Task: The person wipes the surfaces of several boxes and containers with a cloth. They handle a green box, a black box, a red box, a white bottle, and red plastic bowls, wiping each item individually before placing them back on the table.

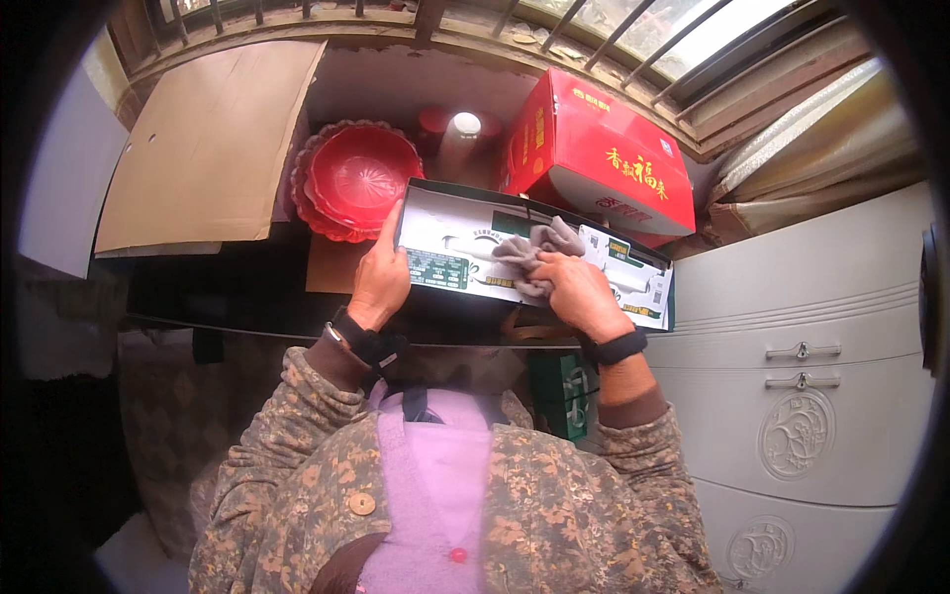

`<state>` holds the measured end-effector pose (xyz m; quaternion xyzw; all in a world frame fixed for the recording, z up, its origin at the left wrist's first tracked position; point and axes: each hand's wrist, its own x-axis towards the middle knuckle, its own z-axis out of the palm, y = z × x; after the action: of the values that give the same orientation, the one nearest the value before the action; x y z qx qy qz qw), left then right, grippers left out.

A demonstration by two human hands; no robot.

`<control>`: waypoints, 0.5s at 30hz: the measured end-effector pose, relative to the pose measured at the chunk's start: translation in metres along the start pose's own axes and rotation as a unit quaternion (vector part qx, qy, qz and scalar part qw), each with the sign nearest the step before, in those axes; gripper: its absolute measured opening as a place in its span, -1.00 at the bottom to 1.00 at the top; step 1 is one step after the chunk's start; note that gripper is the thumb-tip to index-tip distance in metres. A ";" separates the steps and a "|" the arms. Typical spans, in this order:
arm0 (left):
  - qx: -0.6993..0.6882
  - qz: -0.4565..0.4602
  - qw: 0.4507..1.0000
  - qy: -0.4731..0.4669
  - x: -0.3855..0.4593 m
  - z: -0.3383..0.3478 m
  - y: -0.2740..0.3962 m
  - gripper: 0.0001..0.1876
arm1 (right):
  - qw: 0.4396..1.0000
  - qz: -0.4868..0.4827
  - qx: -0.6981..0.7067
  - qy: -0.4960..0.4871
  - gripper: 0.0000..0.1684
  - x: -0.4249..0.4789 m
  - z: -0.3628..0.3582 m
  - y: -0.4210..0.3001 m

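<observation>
A long green-and-white printed carton (475,278) lies tilted in front of me, its printed white face turned up inside a dark green rim. My left hand (381,276) grips its left end, with the thumb along the edge and the other fingers hidden. Bunched in my right hand (582,289) is a grey cloth (538,256), pressed against the carton right of its middle. The cloth covers part of the print.
Behind the carton stand red scalloped plastic bowls (364,174), a white-capped bottle (462,141) and a large red carton (616,156). A cardboard sheet (208,148) leans at left. White drawers (801,312) stand at right, below a barred window (594,37). The dark tabletop (237,297) has a curved front edge.
</observation>
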<state>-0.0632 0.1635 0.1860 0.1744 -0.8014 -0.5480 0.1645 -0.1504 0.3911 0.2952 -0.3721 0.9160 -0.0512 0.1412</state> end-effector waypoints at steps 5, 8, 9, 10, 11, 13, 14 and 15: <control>0.033 0.033 0.999 0.009 0.003 0.006 -0.001 -0.35 | 0.970 -0.159 0.112 0.148 -0.78 0.018 0.034 -0.033; -0.137 0.032 0.990 -0.022 0.005 0.002 -0.015 -0.38 | 0.958 -0.199 0.173 0.110 -0.64 0.033 0.043 -0.077; -0.200 -0.004 0.979 -0.037 0.006 0.002 -0.010 -0.39 | 0.956 -0.203 0.163 0.135 -0.66 0.031 0.048 -0.072; -0.184 0.021 0.982 -0.024 0.008 0.002 -0.014 -0.40 | 0.957 -0.195 0.154 0.146 -0.68 0.028 0.049 -0.061; -0.167 0.046 0.985 -0.011 0.011 0.004 -0.017 -0.42 | 0.959 -0.188 0.145 0.157 -0.69 0.022 0.046 -0.050; -0.113 0.014 0.993 -0.013 0.008 0.002 -0.014 -0.44 | 0.986 -0.104 0.073 0.109 -0.70 0.008 0.023 -0.020; -0.107 0.010 0.994 -0.016 0.008 0.001 -0.015 -0.44 | 0.980 -0.081 0.059 0.169 -0.71 -0.011 0.007 -0.011; -0.099 0.010 0.995 -0.021 0.008 0.002 -0.013 -0.45 | 0.984 -0.019 0.042 0.169 -0.71 -0.022 0.004 0.012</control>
<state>-0.0701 0.1566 0.1736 0.1379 -0.7482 -0.6265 0.1695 -0.1415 0.4150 0.2936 -0.3691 0.9164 -0.1548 -0.0012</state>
